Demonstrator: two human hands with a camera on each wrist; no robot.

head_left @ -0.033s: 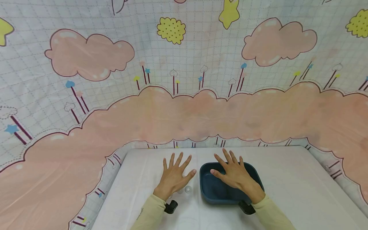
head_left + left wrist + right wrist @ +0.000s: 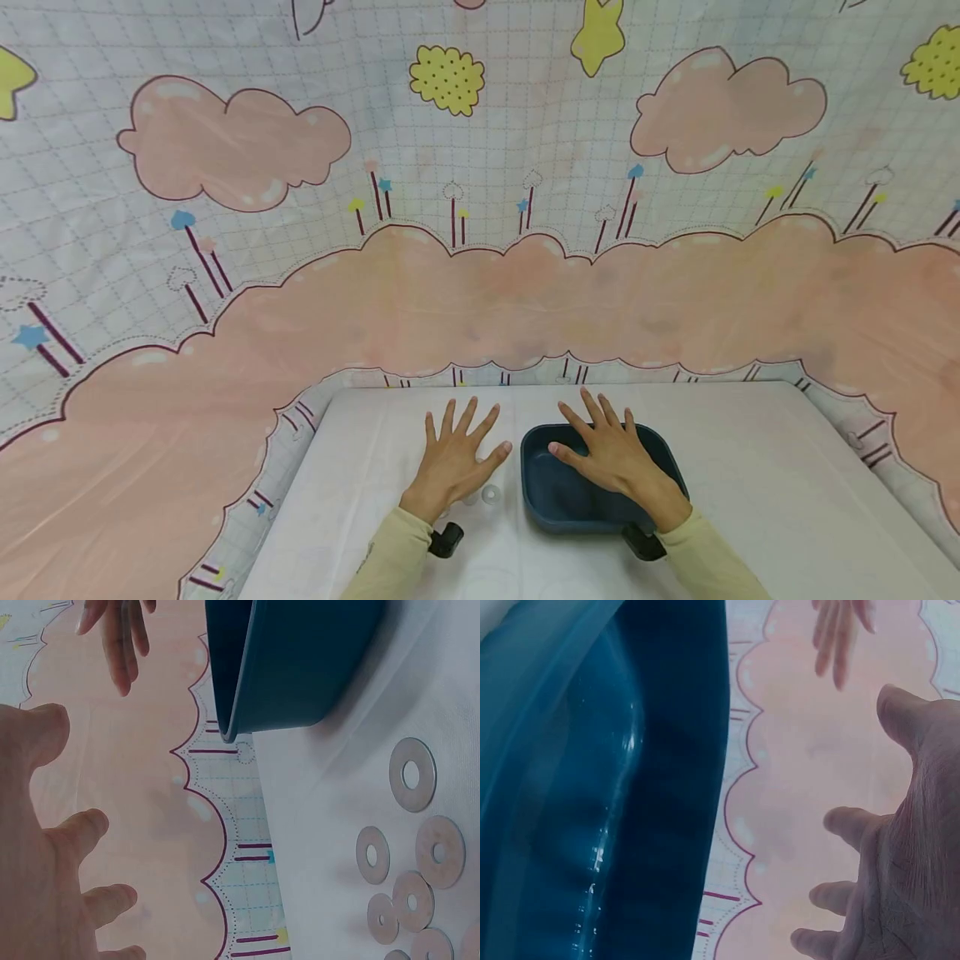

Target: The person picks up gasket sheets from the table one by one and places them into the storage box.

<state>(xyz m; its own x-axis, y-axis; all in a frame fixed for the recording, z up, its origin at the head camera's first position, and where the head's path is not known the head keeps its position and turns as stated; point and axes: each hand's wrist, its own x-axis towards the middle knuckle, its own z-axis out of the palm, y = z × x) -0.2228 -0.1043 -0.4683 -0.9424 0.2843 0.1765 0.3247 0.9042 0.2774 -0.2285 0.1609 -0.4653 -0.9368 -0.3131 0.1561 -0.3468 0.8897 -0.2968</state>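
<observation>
My left hand (image 2: 453,458) is spread flat above the white table, fingers straight and apart, holding nothing. Below it lie several flat metal washers (image 2: 412,775) of differing sizes, some touching or overlapping; in the head view the hand and wrist hide most of them, and one washer (image 2: 491,495) shows beside the thumb. My right hand (image 2: 613,454), its fingers likewise spread, hovers over a dark blue rectangular bin (image 2: 558,527) and grips nothing. The bin's inside (image 2: 592,787) shows smooth walls in the right wrist view.
The white table (image 2: 757,483) extends to both sides of the bin. Behind and around it hangs a cloth (image 2: 487,308) printed with pink clouds and stars. A black wrist camera (image 2: 447,540) sits under the left wrist, another (image 2: 643,542) under the right.
</observation>
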